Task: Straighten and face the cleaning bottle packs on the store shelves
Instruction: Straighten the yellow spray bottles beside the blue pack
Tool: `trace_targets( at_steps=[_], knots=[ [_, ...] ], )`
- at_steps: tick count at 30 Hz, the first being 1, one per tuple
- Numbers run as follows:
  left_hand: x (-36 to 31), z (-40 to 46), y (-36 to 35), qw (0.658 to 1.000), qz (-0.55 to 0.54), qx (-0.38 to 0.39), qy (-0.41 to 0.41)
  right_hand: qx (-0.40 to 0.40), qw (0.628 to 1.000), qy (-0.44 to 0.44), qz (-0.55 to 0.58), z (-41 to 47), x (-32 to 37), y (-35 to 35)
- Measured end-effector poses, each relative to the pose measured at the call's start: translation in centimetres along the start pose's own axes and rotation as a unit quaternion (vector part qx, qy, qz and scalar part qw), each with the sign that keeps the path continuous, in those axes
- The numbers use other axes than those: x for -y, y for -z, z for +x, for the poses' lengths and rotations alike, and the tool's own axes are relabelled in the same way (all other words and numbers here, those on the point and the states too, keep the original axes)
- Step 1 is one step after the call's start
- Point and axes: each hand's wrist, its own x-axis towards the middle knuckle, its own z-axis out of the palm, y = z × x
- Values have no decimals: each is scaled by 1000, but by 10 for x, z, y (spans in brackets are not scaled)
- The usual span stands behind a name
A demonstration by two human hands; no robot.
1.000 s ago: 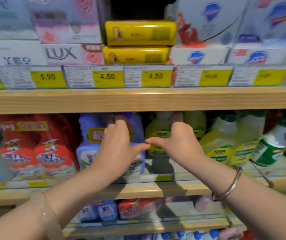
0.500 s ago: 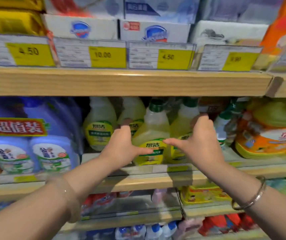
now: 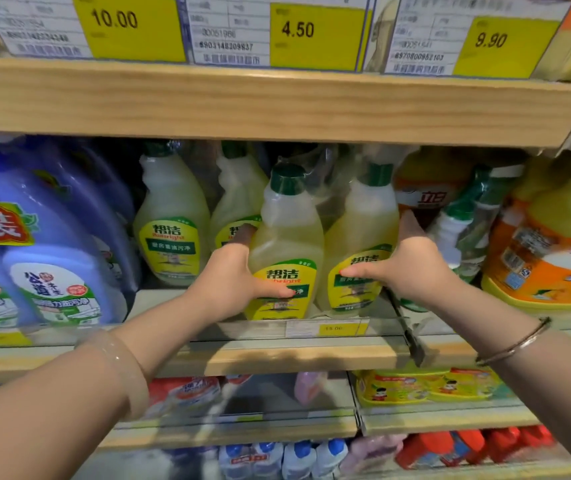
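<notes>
A plastic-wrapped twin pack of yellow cleaner bottles [image 3: 325, 237] with green caps stands at the front of the middle shelf [image 3: 297, 358]. My left hand [image 3: 232, 282] grips its left side, thumb across the left bottle's label. My right hand [image 3: 408, 268] holds its right side, thumb on the right bottle's label, fingers hidden behind the pack. A second yellow pack [image 3: 180, 223] stands further back to the left.
A blue bottle pack [image 3: 45, 258] stands at the left, a white spray bottle [image 3: 457, 226] and an orange jug [image 3: 550, 251] at the right. The upper shelf board [image 3: 277, 105] with price tags [image 3: 277, 32] hangs close above. Lower shelves hold red, yellow and blue-capped packs.
Both hands moved right from the blue pack to the yellow twin pack and closed on its sides. The view has come closer to the shelf.
</notes>
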Motion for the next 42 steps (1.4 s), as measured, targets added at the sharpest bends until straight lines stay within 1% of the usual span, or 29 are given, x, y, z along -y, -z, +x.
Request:
trace_targets(
  at_steps=[2, 5, 8, 13, 16, 19, 21, 24, 26, 29, 33, 38, 42],
  knots=[
    [-1, -1, 2, 1000, 3, -2, -14, 6, 1000, -11, 8, 3, -1, 0],
    [0, -4, 6, 999, -3, -8, -40, 16, 1000, 2, 12, 3, 4, 0],
    [8, -9, 20, 1000, 12, -11, -26, 8, 999, 25, 29, 0, 9, -7],
    [26, -16, 52, 999, 12, -3, -44, 18, 999, 27, -33, -8, 30, -25],
    [34, -18, 69, 999, 11, -4, -34, 24, 998, 55, 0, -8, 44, -34],
    [40, -18, 81, 999, 10, -10, -30, 6, 997, 73, 3, -11, 57, -38],
    [44, -17, 88, 999, 2, -7, -32, 8, 998, 66, 4, -13, 64, -43],
    [51, -17, 96, 999, -13, 3, -36, 38, 998, 42, -7, -12, 69, -55],
    [56, -18, 98, 999, -10, 3, -44, 43, 998, 34, -12, -16, 73, -61],
    [61, -21, 100, 999, 9, 0, -51, 30, 998, 54, -21, -20, 78, -68],
    [65, -22, 101, 999, 1, 3, -54, 10, 998, 61, -13, -20, 80, -74],
    [65, -22, 102, 998, 40, -44, -24, 0, 997, 74, 8, -20, 83, -74],
    [64, -23, 101, 992, 94, -78, -38, -18, 997, 81, -8, -21, 87, -76]
  ],
)
